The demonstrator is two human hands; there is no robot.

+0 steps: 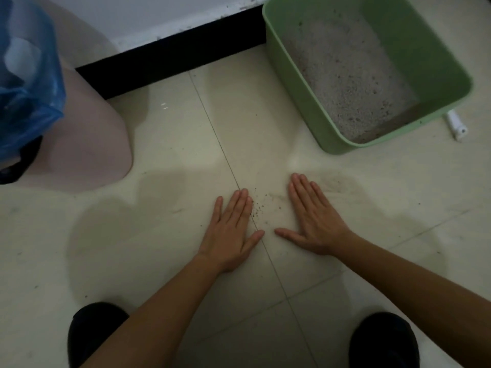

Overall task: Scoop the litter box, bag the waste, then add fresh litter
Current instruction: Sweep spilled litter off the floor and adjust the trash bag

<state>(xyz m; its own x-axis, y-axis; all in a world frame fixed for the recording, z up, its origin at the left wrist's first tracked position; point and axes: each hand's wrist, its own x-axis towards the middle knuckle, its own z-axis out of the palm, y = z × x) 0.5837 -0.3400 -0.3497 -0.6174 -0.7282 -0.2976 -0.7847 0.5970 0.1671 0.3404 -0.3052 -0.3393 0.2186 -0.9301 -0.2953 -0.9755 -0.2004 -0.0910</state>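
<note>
Where the frame edge cuts off the blue bag [29, 88] and its pink bin [90, 144], their contents cannot be read. A white object [457, 126], partly hidden behind the green litter box [276, 70], is possibly a scoop handle. The box sits upper right, holding grey litter [350, 75]. The left hand [231, 229] and right hand [313, 221] lie flat on the floor tiles [172, 160], fingers straight, holding nothing, flanking scattered grains [260, 205].
</note>
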